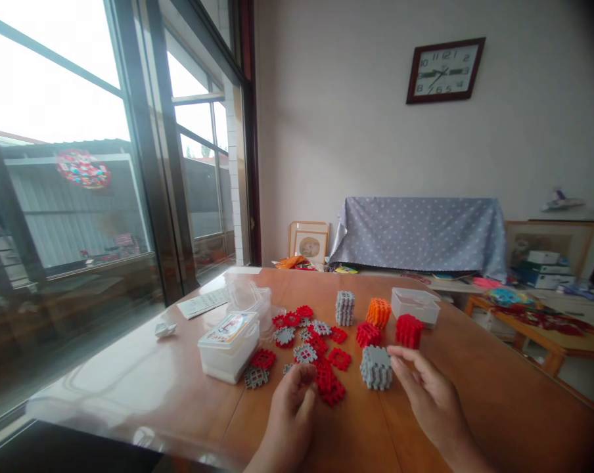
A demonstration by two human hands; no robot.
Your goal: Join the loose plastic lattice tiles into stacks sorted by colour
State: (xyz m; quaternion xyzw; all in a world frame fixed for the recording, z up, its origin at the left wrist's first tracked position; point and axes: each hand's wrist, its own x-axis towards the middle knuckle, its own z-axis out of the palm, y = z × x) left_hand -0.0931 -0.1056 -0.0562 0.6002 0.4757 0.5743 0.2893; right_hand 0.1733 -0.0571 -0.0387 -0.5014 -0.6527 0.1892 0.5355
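My left hand (294, 404) is closed, fingers curled in at the front edge of a loose pile of red and grey interlocking plastic tiles. Whatever it may hold is hidden behind the fingers. Red tiles (330, 384) lie just right of its fingertips. My right hand (430, 391) has its fingers stretched out, fingertips at the right side of a grey stack of tiles (376, 368); whether they touch it I cannot tell. Behind that stack stand a red stack (368, 334), an orange stack (378, 313), another red stack (409, 331) and a taller grey stack (345, 308).
Left of the pile stands a lidded plastic box (228, 358) with a picture label; behind it is a clear container (257, 305). An open clear box (415, 303) sits at the back right. Crumpled paper (165, 330) and a printed sheet (201, 303) lie towards the window side of the wooden table (188, 401).
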